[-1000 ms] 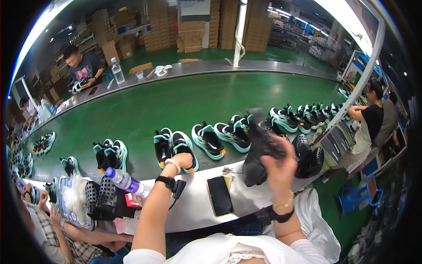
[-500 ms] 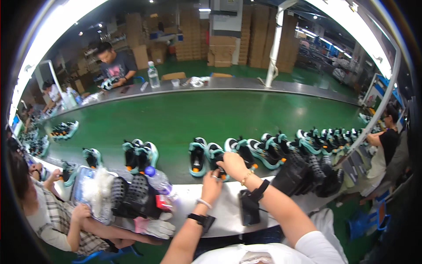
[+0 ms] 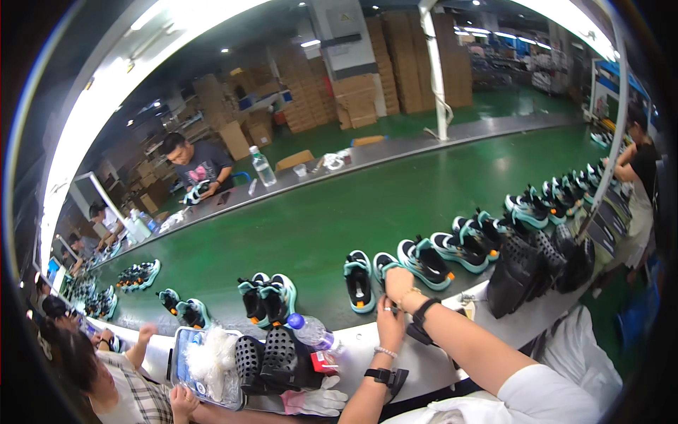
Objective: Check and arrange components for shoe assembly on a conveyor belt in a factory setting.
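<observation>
One shoe (image 3: 383, 261) on the green belt (image 3: 332, 201) is partly covered by the downturned right hand (image 3: 400, 284); the left hand (image 3: 390, 324) is held just nearer the body, angled forward. Whether anything is pinched by either cannot be told.

Low-cut black sneaker with mint-green trim (image 3: 382, 261) was set apparently sole-down on smooth green worktop (image 3: 296, 219), in row between matching sneakers (image 3: 359, 281); far end was left exposed, near end was hidden from view.
</observation>
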A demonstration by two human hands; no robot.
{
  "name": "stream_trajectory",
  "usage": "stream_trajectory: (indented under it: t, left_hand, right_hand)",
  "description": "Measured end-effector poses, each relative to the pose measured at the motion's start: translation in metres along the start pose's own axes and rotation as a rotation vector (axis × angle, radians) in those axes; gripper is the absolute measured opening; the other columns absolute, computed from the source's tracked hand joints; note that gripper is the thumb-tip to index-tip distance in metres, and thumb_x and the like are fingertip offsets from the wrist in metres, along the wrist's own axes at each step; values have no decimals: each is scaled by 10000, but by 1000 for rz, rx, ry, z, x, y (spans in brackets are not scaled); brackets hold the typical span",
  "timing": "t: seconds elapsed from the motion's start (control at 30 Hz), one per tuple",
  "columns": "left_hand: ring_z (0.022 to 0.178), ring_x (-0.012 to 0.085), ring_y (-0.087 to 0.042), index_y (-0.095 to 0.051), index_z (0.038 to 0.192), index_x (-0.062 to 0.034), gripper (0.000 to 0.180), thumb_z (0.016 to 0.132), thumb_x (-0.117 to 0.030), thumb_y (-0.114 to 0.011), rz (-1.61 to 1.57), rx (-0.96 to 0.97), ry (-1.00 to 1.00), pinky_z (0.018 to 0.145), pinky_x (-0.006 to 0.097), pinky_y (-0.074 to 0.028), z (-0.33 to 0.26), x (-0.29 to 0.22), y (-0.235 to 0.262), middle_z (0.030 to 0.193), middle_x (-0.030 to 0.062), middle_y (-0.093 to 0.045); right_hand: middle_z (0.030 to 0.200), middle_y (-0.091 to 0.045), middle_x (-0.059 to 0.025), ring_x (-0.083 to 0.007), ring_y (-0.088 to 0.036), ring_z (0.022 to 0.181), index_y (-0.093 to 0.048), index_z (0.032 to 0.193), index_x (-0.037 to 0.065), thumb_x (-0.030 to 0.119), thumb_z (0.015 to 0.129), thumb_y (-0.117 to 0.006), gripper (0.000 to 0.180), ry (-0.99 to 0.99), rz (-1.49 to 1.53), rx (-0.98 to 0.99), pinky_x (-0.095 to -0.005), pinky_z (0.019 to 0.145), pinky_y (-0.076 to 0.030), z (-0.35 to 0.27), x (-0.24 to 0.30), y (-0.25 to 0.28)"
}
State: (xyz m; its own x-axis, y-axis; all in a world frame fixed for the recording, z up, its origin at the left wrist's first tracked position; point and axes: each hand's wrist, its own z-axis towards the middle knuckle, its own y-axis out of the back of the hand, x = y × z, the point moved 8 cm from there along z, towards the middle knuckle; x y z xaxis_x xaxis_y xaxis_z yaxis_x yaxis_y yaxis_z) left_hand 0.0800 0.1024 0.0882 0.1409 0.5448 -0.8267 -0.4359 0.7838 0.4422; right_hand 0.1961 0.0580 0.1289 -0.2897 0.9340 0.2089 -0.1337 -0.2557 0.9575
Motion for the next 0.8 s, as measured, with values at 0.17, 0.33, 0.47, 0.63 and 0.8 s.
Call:
stream_trajectory:
  t: [0.17,0.33,0.47,0.63,0.8]
  left_hand:
    - [1218,446,-471,-438,1320,60,514,857,-72,-617,-853,-33,344,1045,445,-387,7,73,-16,1357,274,-440]
    - [1163,407,-511,-541,1145,11,341,817,-23,-629,175,-52,-86,1000,457,-402,18,-7,2,1271,240,-503]
    - [1128,389,-514,-560,1107,-9,319,797,14,-629,213,-136,-119,979,456,-400,47,18,47,1171,208,-531]
    - [1244,387,-428,-514,1185,-4,485,718,123,-497,374,-332,-159,1070,471,-322,65,-22,62,1294,212,-465]
    - [975,345,-601,-603,956,20,171,807,30,-518,90,-18,-323,867,420,-470,78,-117,-20,1029,198,-617]
  right_hand:
    - [986,-730,-114,-257,-714,933,-741,952,111,157,898,-548,206,-163,96,164,-370,773,-579,24,17,-32]
    - [846,-692,-214,-364,-692,778,-697,909,9,157,825,-615,189,78,358,115,-439,671,-567,3,-12,10]
    - [802,-682,-158,-352,-662,738,-629,1104,56,238,896,-610,277,455,714,-142,-415,658,-522,-73,-13,106]
    - [827,-700,-120,-274,-675,665,-710,962,67,168,851,-692,151,294,525,-565,-338,605,-529,-161,-170,302]
    - [765,-672,-184,-356,-671,745,-654,933,48,360,899,-608,318,-494,-13,-601,-459,633,-517,-175,-366,332]
